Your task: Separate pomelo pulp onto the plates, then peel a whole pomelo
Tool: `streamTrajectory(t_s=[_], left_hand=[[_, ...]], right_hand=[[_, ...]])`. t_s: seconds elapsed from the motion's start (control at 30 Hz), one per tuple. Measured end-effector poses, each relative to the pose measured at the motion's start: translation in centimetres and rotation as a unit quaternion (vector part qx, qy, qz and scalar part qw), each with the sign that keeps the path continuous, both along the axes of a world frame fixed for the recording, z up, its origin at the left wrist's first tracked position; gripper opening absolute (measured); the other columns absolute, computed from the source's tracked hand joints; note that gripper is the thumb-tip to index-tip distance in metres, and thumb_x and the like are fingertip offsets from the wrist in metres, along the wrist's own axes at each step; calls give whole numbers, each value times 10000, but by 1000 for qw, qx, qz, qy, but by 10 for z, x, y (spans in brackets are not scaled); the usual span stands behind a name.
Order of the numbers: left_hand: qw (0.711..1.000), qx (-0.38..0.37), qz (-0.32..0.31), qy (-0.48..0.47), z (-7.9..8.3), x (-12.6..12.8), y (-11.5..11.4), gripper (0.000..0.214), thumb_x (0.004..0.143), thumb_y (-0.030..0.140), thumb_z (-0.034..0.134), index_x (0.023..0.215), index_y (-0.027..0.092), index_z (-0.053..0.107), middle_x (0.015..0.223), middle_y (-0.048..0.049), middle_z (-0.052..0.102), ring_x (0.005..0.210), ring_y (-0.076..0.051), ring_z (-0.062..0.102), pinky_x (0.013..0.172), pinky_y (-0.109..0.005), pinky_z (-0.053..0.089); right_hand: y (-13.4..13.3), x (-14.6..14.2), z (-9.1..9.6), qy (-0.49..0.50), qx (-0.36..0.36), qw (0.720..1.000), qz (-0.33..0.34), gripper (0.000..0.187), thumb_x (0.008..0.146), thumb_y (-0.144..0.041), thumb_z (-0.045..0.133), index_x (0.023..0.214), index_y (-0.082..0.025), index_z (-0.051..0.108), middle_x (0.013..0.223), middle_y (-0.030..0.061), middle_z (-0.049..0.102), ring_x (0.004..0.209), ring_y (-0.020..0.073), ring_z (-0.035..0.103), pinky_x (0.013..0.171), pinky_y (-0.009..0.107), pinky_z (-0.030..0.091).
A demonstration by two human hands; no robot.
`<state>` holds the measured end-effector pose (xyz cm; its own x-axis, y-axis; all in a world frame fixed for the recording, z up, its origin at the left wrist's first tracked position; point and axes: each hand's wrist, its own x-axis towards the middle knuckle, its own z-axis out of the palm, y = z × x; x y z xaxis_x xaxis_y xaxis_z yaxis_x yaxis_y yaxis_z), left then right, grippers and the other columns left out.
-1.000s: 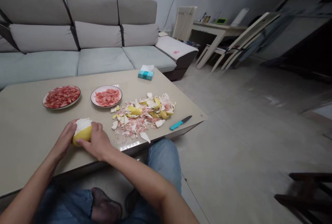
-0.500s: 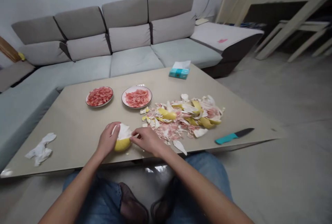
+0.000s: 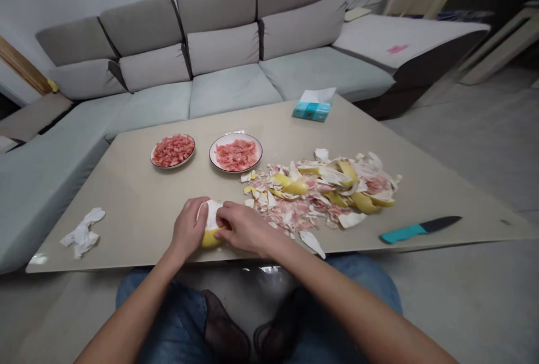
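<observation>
A partly peeled pomelo (image 3: pixel 210 237), white pith on top and yellow rind below, rests near the table's front edge. My left hand (image 3: pixel 190 229) is wrapped round its left side. On the right side, my right hand (image 3: pixel 242 226) has its fingers bent and pinching at the line where rind meets pith; the fingertips are partly hidden. Just right of my hands spreads a heap of yellow rind, white pith and pink membrane scraps (image 3: pixel 295 186). Two plates of pink pomelo flesh stand behind: the left plate (image 3: pixel 162 165) and the right plate (image 3: pixel 214 160).
A knife (image 3: pixel 404 233) with a turquoise handle lies at the table's right front. A blue tissue pack (image 3: pixel 311 111) sits at the back, a crumpled tissue (image 3: pixel 84 233) at the left. Beyond the table (image 3: pixel 138 201) stands a grey sofa (image 3: pixel 231 89).
The view has shifted, so the table appears farther left and tilted. My right hand has moved in over the pomelo's right side, its fingers more curled. My left hand keeps its hold.
</observation>
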<state>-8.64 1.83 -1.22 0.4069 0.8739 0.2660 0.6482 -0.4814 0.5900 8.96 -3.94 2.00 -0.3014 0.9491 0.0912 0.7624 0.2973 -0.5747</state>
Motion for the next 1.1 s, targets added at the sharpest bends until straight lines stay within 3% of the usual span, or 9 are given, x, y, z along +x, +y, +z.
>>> streamTrajectory(t_s=[0.23, 0.37, 0.63, 0.8, 0.97, 1.1], left_hand=[[1000, 22, -5, 21, -1, 3, -4, 319, 968, 336, 356, 1122, 188, 593, 1082, -92, 629, 1054, -223, 563, 946, -397, 451], [998, 41, -5, 41, -1, 5, -7, 300, 967, 328, 363, 1129, 195, 579, 1081, -89, 622, 1051, -222, 567, 938, -392, 462], [998, 55, -3, 39, -2, 4, -14, 275, 960, 315, 376, 1127, 206, 566, 1081, -92, 608, 1041, -229, 561, 928, -401, 467], [997, 67, -2, 38, -3, 3, -20, 272, 953, 306, 388, 1128, 202, 568, 1070, -98, 600, 1030, -233, 553, 916, -403, 467], [997, 68, 4, 40, -2, 7, -22, 276, 948, 302, 393, 1134, 200, 569, 1084, -95, 597, 1039, -233, 550, 926, -396, 456], [996, 67, 8, 51, 0, 10, -20, 282, 949, 305, 388, 1124, 185, 575, 1076, -99, 600, 1028, -235, 553, 923, -399, 456]], right_hand=[[4, 2, 32, -130, -36, 989, 58, 164, 836, -300, 587, 899, -167, 659, 913, 71, 667, 801, 199, 631, 638, 258, 384], [6, -1, 39, -188, -42, 979, 68, 251, 825, -318, 545, 945, -143, 678, 917, 118, 697, 833, 250, 664, 650, 281, 426], [9, -4, 26, -156, -32, 985, 67, 171, 763, -297, 663, 850, -156, 704, 858, 140, 718, 772, 290, 680, 636, 312, 447], [5, -10, 22, -163, -49, 983, 63, 235, 767, -298, 672, 934, -134, 685, 890, 161, 702, 794, 312, 680, 640, 327, 462], [-1, -23, 1, -137, -36, 990, -7, 306, 763, -221, 554, 1029, -95, 636, 939, 170, 662, 767, 293, 660, 632, 341, 458], [-7, -24, -21, -68, 13, 996, -61, 227, 749, -200, 518, 950, -140, 607, 940, 123, 630, 783, 235, 610, 674, 312, 429]])
